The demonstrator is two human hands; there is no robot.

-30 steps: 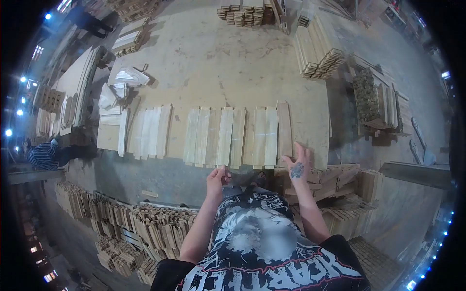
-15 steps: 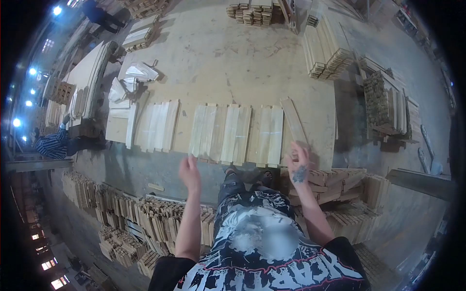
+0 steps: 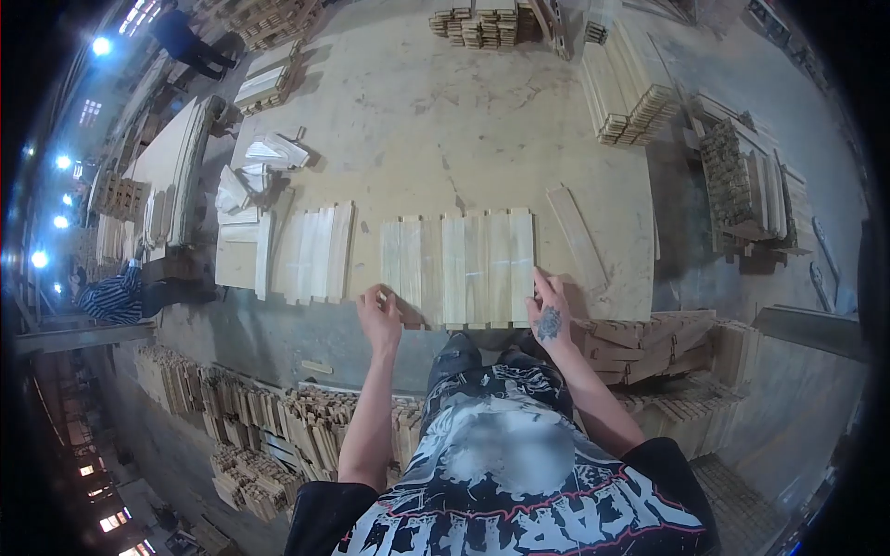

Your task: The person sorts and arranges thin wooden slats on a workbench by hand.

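In front of me lies a row of pale wooden boards (image 3: 458, 269), side by side with their edges together. My right hand (image 3: 551, 310), with a dark mark on its back, is at the lower right edge of this row, fingers stretched along the outermost board. My left hand (image 3: 379, 320) is at the row's lower left corner, fingers loosely bent and apart, the thumb side toward the boards. To the right lies a single narrow board (image 3: 577, 236), set at a slant. Left of the row is a second group of boards (image 3: 318, 252).
The boards lie on a wide worktable (image 3: 445, 120). Plastic-wrapped pieces (image 3: 246, 185) are at its left, a board stack (image 3: 626, 88) at its right. Bundled slats (image 3: 278, 412) stand on the floor behind its near edge. Two people, one in a striped top (image 3: 113, 295), are at left.
The board groups in front of me have closed up into one row, the right one shifted left. My hands have moved inward to its sides. The slanted board stays apart at the right.
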